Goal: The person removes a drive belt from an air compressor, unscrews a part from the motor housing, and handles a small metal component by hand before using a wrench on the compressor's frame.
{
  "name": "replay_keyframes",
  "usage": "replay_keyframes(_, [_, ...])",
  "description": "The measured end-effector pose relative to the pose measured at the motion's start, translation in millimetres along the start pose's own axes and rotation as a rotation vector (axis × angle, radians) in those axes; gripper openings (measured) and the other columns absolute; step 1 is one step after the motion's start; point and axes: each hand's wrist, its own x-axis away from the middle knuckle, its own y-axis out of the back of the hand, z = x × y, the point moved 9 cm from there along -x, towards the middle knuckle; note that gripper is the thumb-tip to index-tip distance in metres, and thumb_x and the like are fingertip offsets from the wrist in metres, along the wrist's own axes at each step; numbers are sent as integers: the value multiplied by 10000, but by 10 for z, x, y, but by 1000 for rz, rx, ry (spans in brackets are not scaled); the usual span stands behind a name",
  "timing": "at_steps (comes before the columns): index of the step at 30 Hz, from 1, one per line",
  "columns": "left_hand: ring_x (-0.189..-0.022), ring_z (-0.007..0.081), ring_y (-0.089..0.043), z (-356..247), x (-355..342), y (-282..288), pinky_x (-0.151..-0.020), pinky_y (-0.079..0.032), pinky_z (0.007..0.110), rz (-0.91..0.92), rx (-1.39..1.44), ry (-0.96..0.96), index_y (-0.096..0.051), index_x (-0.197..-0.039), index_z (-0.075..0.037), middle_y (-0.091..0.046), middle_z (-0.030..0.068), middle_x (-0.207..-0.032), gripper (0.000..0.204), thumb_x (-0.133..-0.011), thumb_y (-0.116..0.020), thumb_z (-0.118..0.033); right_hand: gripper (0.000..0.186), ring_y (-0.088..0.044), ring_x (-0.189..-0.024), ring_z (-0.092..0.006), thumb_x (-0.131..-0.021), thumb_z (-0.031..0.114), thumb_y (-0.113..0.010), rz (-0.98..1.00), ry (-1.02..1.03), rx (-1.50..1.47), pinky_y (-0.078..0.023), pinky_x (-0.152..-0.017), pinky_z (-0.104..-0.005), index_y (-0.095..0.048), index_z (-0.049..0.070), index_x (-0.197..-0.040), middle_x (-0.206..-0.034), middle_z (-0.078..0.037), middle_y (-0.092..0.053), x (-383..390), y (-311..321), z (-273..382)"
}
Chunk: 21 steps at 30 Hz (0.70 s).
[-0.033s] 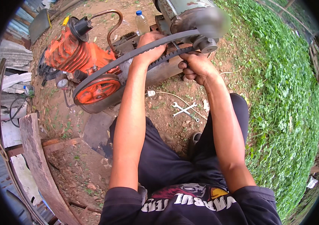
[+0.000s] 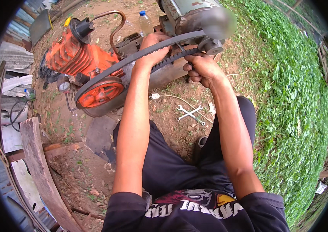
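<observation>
A drive belt runs between the orange pulley wheel of an air compressor and the small motor pulley. My left hand reaches in between the belt's two runs, near the motor's base; its fingertips are hidden there. Curled fingers close my right hand just below the motor pulley, against the toothed lower run of the belt. Whatever is in that fist, if anything, I cannot make out. A thin metal bar shows between the belt runs. The grey motor sits behind, partly blurred.
Two crossed wrenches lie on the dirt by my knees, beside a pale cable. The orange compressor head stands at left, and a blue-capped bottle behind. A wooden plank lies left; green plants cover the right.
</observation>
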Motion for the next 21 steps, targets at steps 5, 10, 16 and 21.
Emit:
replay_keyframes(5, [-764,288,-654,29,-44,-12,-704,-504,362,4,62,-31,-721,-827,-38,-679,141,-817,152,-733,-607,-73,121,-257,-428,-40,-946,94,-393,103,-48,-344,-177,-378,-213,-493,43,-992,-685,-5,-464,-47,-75,-183])
replay_keyframes(10, [-759,284,-652,109,-46,-26,-698,-504,357,10,102,-7,-721,-818,-32,-672,141,-810,148,-724,-614,-72,65,-240,-431,-32,-977,147,-409,91,-27,-186,-151,-352,-198,-439,90,-968,-677,13,-438,-64,-63,-166])
replay_keyframes(16, [-780,328,-645,4,-49,-10,-709,-507,386,-11,-41,-114,-717,-808,-42,-659,151,-807,151,-715,-611,-95,48,-241,-394,-23,-957,146,-474,56,-57,-18,-152,-341,-192,-448,109,-973,-633,18,-439,-40,148,-53])
replay_keyframes(21, [-798,326,-648,-15,-23,16,-720,-513,390,-70,-42,-87,-717,-795,-46,-664,143,-836,151,-731,-603,-120,85,-289,-401,-39,-933,106,-511,111,-21,-96,-186,-339,-211,-477,54,-991,-681,-39,-513,-104,233,-47])
